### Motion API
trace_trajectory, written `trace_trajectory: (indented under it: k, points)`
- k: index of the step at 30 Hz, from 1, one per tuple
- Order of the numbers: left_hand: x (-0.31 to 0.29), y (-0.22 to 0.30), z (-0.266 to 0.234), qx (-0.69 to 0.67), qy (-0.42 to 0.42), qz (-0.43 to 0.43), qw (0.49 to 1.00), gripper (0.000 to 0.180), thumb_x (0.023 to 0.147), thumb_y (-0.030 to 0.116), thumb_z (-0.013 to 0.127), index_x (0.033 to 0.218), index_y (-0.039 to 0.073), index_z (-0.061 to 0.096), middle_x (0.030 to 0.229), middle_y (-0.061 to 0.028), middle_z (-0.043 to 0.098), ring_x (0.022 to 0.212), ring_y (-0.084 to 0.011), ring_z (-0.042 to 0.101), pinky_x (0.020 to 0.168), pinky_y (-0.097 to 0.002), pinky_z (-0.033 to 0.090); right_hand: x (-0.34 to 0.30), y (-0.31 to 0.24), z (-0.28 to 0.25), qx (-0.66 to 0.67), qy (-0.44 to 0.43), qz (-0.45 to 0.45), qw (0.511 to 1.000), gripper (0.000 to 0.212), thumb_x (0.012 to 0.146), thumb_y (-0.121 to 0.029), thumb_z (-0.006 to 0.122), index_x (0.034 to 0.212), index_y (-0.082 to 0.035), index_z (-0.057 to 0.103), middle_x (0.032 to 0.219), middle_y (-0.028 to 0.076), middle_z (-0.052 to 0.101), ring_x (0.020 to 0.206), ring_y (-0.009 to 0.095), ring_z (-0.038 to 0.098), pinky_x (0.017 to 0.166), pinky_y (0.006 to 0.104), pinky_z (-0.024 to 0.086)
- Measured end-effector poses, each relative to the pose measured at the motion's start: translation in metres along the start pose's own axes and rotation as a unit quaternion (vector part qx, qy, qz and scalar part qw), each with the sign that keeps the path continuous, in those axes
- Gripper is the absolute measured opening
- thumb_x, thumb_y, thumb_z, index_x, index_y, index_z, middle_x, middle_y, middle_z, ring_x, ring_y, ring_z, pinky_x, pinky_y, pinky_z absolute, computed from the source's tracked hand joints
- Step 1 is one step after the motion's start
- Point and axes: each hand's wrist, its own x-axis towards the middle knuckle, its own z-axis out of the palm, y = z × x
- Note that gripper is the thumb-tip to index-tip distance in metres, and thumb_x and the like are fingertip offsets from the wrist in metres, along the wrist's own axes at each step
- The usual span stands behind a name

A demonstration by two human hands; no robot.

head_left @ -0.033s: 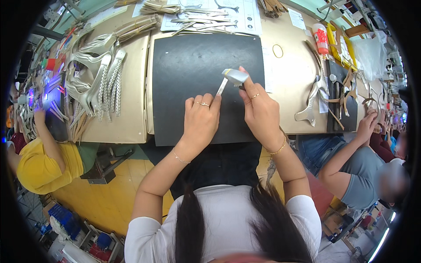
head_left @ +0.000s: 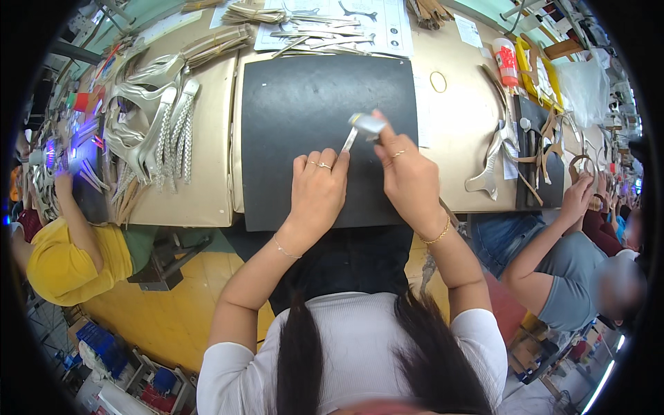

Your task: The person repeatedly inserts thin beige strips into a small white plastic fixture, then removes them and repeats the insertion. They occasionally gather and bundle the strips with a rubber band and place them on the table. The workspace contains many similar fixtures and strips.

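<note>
My left hand (head_left: pixel 318 190) rests low on a black board (head_left: pixel 297 104), fingers closed on the near end of a narrow silver strap (head_left: pixel 351 140). The strap's far end runs up to a hammer (head_left: pixel 370 125) with a shiny metal head, slightly blurred. Around the hammer my right hand (head_left: pixel 410 176) is wrapped, its index finger stretched toward the head. A bit of brown handle sticks out by the right wrist. Whether the head touches the strap I cannot tell.
Silver shoe uppers with braided straps (head_left: pixel 149 117) lie at left. Behind the board are loose silver strips (head_left: pixel 325 34) on a printed sheet. To the right are a rubber band (head_left: pixel 438 81), a red-and-white bottle (head_left: pixel 505 62) and a yellow tray (head_left: pixel 546 83). Co-workers sit on both sides.
The hammer head has shifted slightly down and left, and my right hand has moved a little with it. My left hand and the strap stay nearly in place.
</note>
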Motion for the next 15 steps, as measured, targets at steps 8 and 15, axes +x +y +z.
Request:
trace_trajectory:
  k: [8, 15]
  points:
    - [0.009, -0.006, 0.003, -0.026, 0.002, -0.006, 1.000, 0.027, 0.087, 0.005, 0.072, 0.114, 0.003, 0.070, 0.092, -0.0070, 0.058, 0.086, -0.0239, 0.058, 0.080, -0.0380, 0.044, 0.013, 0.012, 0.007, -0.032, -0.010, 0.015, 0.999, 0.049, 0.100, -0.020, 0.062, 0.149, -0.021, 0.055, 0.078, 0.008, 0.061, 0.056, 0.030, 0.063, 0.051, 0.0406, 0.051]
    - [0.014, -0.007, -0.003, -0.042, -0.022, -0.081, 0.996, 0.028, 0.085, 0.005, 0.070, 0.112, 0.000, 0.071, 0.093, -0.0117, 0.061, 0.085, -0.0302, 0.064, 0.076, -0.0431, 0.053, 0.013, 0.022, 0.007, -0.041, -0.020, 0.069, 0.997, 0.050, 0.098, -0.017, 0.064, 0.148, -0.019, 0.056, 0.086, 0.008, 0.062, 0.066, 0.029, 0.064, 0.059, 0.0411, 0.053]
